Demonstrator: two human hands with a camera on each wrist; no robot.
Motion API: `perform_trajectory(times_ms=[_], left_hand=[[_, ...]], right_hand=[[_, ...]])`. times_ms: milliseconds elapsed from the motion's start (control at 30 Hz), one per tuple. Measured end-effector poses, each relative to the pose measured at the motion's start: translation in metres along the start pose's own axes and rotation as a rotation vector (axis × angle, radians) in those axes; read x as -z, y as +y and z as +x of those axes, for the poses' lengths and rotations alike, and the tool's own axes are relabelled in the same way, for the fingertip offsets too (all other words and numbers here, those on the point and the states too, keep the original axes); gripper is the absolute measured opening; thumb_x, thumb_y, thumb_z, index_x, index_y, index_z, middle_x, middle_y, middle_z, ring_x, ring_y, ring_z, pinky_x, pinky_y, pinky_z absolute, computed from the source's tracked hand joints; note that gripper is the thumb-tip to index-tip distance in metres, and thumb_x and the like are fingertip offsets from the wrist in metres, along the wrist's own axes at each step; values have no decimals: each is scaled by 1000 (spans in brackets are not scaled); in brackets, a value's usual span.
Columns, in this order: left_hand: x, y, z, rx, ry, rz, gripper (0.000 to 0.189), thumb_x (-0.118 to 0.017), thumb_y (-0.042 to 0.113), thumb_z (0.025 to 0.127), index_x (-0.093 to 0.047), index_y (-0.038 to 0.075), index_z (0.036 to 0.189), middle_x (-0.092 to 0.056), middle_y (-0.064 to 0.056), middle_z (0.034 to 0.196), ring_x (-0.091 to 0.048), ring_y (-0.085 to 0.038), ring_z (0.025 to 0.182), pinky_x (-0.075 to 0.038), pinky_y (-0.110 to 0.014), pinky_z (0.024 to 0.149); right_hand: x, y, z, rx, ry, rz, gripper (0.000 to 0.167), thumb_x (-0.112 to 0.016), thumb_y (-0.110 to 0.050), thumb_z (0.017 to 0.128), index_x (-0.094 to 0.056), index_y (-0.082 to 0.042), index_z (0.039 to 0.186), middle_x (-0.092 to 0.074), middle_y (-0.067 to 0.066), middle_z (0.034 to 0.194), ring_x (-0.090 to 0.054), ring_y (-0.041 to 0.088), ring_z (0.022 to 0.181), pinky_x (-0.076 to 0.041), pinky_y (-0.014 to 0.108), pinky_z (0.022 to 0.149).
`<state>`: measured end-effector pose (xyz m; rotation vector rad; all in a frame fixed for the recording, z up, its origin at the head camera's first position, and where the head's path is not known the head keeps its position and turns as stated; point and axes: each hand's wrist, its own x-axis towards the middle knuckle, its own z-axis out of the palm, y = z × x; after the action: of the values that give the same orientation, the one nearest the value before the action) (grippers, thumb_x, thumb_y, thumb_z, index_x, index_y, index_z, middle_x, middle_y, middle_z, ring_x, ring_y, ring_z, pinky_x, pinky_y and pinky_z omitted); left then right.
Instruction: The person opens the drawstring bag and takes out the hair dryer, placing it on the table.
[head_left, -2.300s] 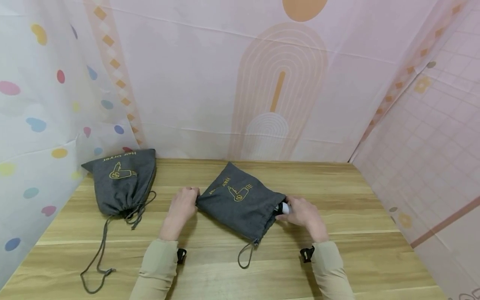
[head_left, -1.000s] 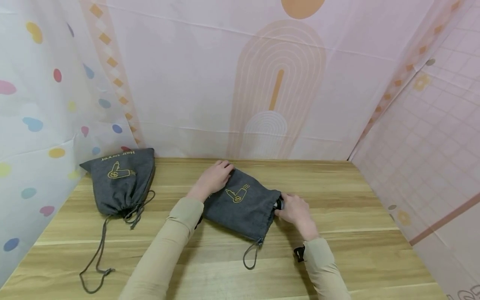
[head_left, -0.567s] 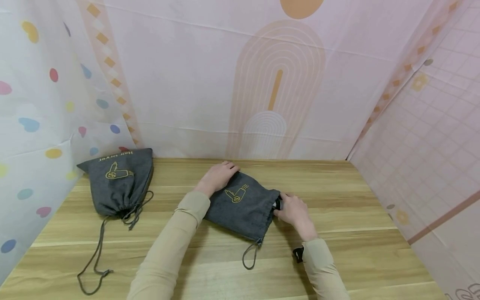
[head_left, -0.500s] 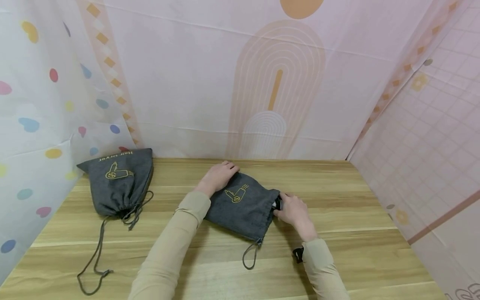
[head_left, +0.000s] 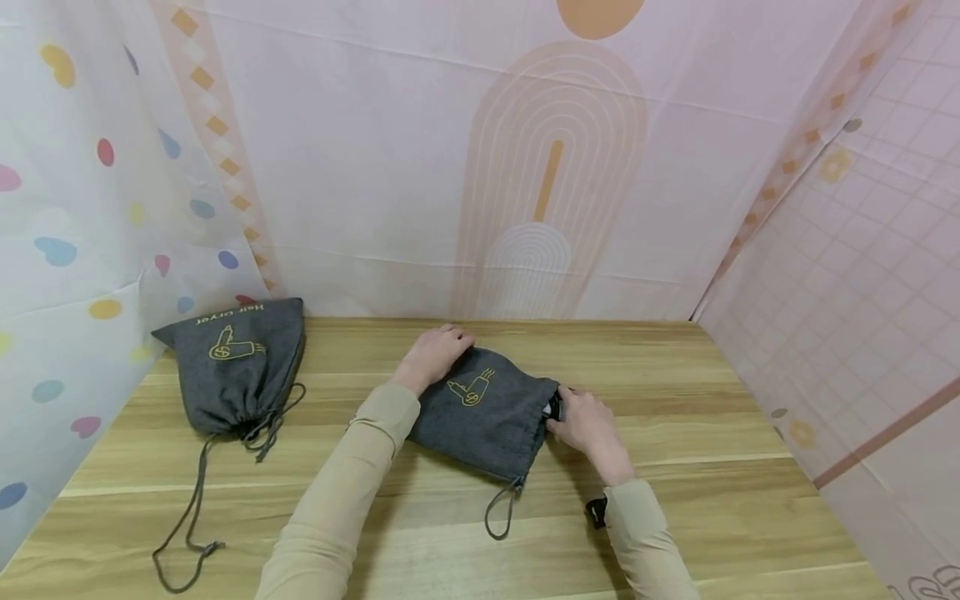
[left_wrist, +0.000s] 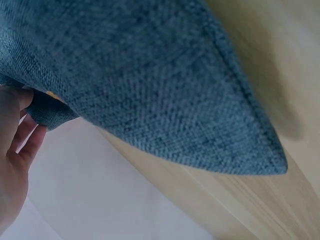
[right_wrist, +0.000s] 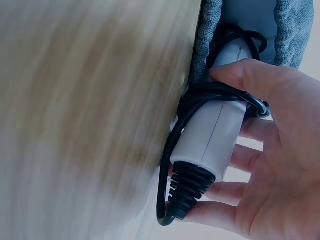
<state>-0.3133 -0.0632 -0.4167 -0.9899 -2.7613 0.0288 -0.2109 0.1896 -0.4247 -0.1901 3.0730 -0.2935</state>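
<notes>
A dark grey drawstring bag (head_left: 487, 417) with a yellow hair dryer print lies at mid-table, its mouth facing right. At its far-left corner, my left hand (head_left: 437, 357) pinches the cloth between thumb and fingers; the left wrist view shows the hand (left_wrist: 17, 150) at the fabric's edge. My right hand (head_left: 585, 421) is at the mouth. In the right wrist view, its fingers curl round the white handle of a hair dryer (right_wrist: 210, 132), wound with a black cord (right_wrist: 200, 97). A ribbed black cord sleeve ends the handle. The rest of the dryer is hidden inside the bag.
Another grey drawstring bag (head_left: 240, 367), printed "Hair Dryer" and drawn tight, lies at the table's left with its long cord (head_left: 197, 508) trailing forward. Patterned cloth (head_left: 360, 167) walls the wooden table (head_left: 720, 500) at the back and both sides.
My left hand has moved from the bag's left corner to its far corner. My right hand has shifted slightly left, and less white handle shows at the mouth. Little differs over the last half second.
</notes>
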Motion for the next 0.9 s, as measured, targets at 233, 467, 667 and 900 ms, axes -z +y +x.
perform_trajectory(times_ms=[233,467,667,900], left_hand=[[3,0,-2,39,-39,4,30,-54,0,92,-61,10,120,-64,-14,120,-57,-31,117,-48,-44,97],[1,-5,-5,62,-58,26,34,-55,-1,91,-59,10,123,-63,-14,121,-57,-31,116,-48,-44,96],[0,-13,-10,84,-88,43,38,-58,-2,89,-58,9,125,-61,-15,123,-56,-32,117,-48,-44,96],[0,-20,-17,113,-107,36,41,-60,0,89,-56,8,128,-61,-16,124,-55,-34,119,-47,-45,97]], right_hand=[[0,0,0,-15,-15,-10,60,-68,-33,86,-49,-5,136,-60,19,128,-66,36,90,-55,46,68],[0,-1,-1,-13,-8,-4,61,-68,-33,86,-49,-6,137,-62,18,125,-66,36,93,-55,46,70],[-1,0,0,-2,12,-7,59,-69,-32,84,-50,-8,135,-65,19,117,-66,36,91,-54,45,67],[0,0,0,-10,8,-12,61,-70,-33,84,-50,-8,135,-66,19,114,-65,38,93,-54,46,67]])
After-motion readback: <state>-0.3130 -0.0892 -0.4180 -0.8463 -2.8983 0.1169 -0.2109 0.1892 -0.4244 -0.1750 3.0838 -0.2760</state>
